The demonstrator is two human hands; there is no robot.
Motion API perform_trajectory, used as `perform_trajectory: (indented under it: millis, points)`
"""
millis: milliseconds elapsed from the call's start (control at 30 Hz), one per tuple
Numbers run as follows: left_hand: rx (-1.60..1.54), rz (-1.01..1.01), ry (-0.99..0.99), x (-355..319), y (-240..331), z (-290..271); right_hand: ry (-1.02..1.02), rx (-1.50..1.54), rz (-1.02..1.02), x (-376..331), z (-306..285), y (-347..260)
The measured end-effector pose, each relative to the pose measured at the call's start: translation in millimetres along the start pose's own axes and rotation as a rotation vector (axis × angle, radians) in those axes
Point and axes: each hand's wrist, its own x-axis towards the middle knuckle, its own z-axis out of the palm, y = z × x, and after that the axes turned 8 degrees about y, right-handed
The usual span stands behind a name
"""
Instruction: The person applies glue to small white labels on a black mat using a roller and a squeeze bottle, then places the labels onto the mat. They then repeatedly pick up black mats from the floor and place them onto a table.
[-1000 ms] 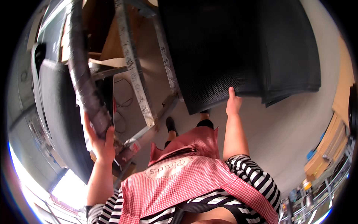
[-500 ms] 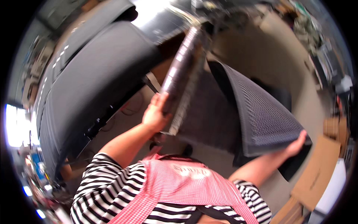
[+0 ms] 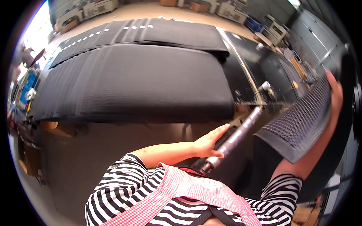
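Workshop floor, left hand [image 3: 208, 142] on roller [image 3: 234, 138], mat [image 3: 301, 120] hiding right wrist

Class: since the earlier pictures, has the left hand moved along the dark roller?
Cannot tell: the camera swung. The left hand now rests near the dark roller's lower end.

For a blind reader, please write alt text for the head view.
A person's left hand rests on a dark roller while the right hand holds a black mesh mat upright. Ahead, stacked black mats cover a table.
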Motion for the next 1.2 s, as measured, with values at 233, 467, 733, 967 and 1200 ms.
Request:
perform_trajectory:
  millis: [233,467,733,967,1200]
  points:
    - [-0.516,0.047,0.4,-54.7,12.1,-108.8,-0.732,-0.287,-0.138,-85.2,397.2,-18.8]
    - [-0.824,-0.736,0.925,-119.5,-115.5,-179.7,-1.298,0.192,0.267,-343.1,419.8,129.5]
    - [-0.891,-0.726,0.91,-145.8,-136.2,-175.1,0.1,0.195,1.12,-315.0,275.7,290.1]
    - [-0.968,-0.774,1.164,-140.8,-103.7,-217.5,0.484,0.47,1.228,-244.4,220.1,432.7]
    - [-0.413,-0.718,1.293,-192.6,-99.3,-188.5,0.153,0.523,1.316,-257.8,196.4,445.8]
